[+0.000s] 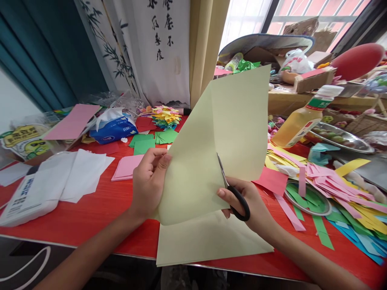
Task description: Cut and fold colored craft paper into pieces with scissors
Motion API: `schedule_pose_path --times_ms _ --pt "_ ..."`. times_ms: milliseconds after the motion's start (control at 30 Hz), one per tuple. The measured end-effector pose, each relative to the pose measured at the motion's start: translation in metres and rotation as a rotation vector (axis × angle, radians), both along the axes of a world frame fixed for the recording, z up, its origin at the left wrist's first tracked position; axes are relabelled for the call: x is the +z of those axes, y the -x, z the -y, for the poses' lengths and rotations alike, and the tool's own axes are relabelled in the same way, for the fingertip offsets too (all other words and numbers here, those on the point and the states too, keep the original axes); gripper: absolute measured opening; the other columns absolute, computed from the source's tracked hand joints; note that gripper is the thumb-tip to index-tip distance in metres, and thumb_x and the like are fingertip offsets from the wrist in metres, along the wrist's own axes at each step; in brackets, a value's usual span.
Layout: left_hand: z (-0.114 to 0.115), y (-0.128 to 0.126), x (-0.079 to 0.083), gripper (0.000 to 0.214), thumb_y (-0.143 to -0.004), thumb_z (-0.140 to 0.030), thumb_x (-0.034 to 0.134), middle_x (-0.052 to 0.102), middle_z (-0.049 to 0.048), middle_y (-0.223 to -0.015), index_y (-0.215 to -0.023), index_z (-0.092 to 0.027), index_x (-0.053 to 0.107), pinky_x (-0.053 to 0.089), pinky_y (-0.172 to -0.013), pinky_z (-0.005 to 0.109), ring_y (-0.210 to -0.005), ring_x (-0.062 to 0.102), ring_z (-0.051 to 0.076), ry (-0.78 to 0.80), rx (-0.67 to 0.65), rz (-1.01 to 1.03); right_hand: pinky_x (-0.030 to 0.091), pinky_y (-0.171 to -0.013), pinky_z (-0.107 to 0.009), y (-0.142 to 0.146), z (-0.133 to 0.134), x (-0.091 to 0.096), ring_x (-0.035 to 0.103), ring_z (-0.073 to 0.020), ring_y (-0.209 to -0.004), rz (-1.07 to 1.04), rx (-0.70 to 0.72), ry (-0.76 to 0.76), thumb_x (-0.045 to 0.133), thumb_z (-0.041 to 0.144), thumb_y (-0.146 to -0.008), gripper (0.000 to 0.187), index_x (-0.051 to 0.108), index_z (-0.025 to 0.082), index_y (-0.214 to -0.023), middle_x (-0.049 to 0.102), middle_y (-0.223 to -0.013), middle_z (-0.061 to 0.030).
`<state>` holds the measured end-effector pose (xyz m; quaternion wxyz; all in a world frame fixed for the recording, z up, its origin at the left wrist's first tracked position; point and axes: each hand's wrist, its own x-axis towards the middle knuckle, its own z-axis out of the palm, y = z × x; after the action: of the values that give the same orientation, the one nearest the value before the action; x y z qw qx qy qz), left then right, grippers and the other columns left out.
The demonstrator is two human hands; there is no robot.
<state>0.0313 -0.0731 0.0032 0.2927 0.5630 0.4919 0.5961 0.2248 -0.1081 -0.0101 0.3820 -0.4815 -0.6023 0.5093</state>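
Note:
My left hand (151, 183) pinches the left side of a large pale yellow-green sheet of paper (190, 173), thumb in front. The sheet is raised above the table, with a cut running down its middle from the top edge. My right hand (248, 201) is closed on black-handled scissors (238, 201), their blades pointing up at the lower end of the cut. The right half of the sheet leans away behind the blades. Under it, more pale sheets (208, 241) lie stacked at the table's front edge.
Pink squares (127, 167), green squares (146, 143) and a blue tissue pack (113, 127) lie at the left of the red table (99, 213). To the right are a bottle of yellow liquid (298, 121), a tape roll (326, 203) and many coloured strips (335, 181).

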Motion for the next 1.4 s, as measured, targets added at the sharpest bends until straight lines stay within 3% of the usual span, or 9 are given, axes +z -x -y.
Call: schedule_pose_path --times_ms 700,967,1233,1400 --pt "0.006 -0.004 0.002 0.017 -0.078 -0.039 0.054 0.053 -0.0035 -0.062 -0.079 -0.022 0.053 0.035 -0.041 0.019 -0.048 0.044 0.009 0.050 -0.034 0.022 0.037 -0.038 -0.021 0.001 0.001 0.000 0.042 -0.0089 -0.044 0.022 -0.065 0.027 0.057 0.052 -0.072 0.034 0.051 0.020 -0.067 0.043 -0.054 0.0033" --pt "0.007 -0.004 -0.001 0.018 -0.078 -0.039 0.054 0.053 -0.0033 -0.062 -0.082 -0.022 0.053 0.036 -0.043 0.020 -0.050 0.047 0.009 0.072 -0.066 0.024 0.027 -0.040 -0.021 -0.002 0.001 0.001 0.035 -0.0094 -0.048 0.116 -0.115 -0.074 0.053 0.056 -0.073 0.039 0.046 0.019 -0.062 0.037 -0.055 0.0022" --pt "0.008 -0.005 0.000 0.018 -0.078 -0.039 0.054 0.054 -0.0029 -0.063 -0.082 -0.021 0.054 0.037 -0.043 0.020 -0.048 0.047 0.009 0.077 -0.058 0.031 0.025 -0.042 -0.022 -0.001 0.001 0.001 0.033 -0.0102 -0.051 0.148 -0.116 -0.087 0.053 0.056 -0.074 0.038 0.051 0.019 -0.066 0.038 -0.057 0.0009" --pt "0.010 -0.005 -0.001 0.018 -0.078 -0.039 0.054 0.053 -0.0031 -0.061 -0.080 -0.021 0.054 0.036 -0.041 0.019 -0.049 0.047 0.009 0.097 -0.077 0.018 0.022 -0.043 -0.023 -0.001 0.001 0.003 0.029 -0.0094 -0.050 0.096 -0.113 -0.081 0.055 0.056 -0.072 0.039 0.045 0.019 -0.061 0.033 -0.055 0.0026"
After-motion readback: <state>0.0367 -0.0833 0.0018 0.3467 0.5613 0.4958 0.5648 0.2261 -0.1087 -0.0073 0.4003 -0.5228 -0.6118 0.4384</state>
